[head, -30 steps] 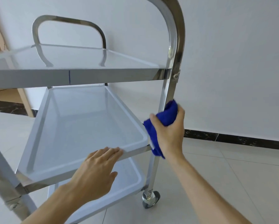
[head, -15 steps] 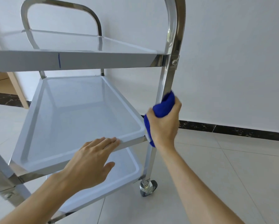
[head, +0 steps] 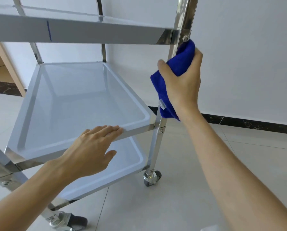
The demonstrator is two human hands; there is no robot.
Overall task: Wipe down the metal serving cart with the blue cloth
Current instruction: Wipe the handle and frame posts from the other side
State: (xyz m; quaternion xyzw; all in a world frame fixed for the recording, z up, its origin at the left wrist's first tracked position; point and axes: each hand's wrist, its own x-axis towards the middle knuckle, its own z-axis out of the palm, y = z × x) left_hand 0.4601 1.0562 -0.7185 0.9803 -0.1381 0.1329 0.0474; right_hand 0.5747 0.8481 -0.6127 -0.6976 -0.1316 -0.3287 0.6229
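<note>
Your right hand point(head: 182, 80) grips bunched blue microfibre cloth point(head: 176, 70) around polished steel corner post point(head: 181, 27) of three-tier metal serving cart point(head: 83, 33), just below top shelf. Left hand point(head: 89, 150), fingers straight, rests on middle shelf rim. Shelves apparently still unwiped; task looks midway at best.

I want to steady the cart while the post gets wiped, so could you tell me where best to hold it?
Hold the middle shelf by its front rail, from above and in front, as the left hand does: the rail is straight, bare and clear of the cloth.
</note>
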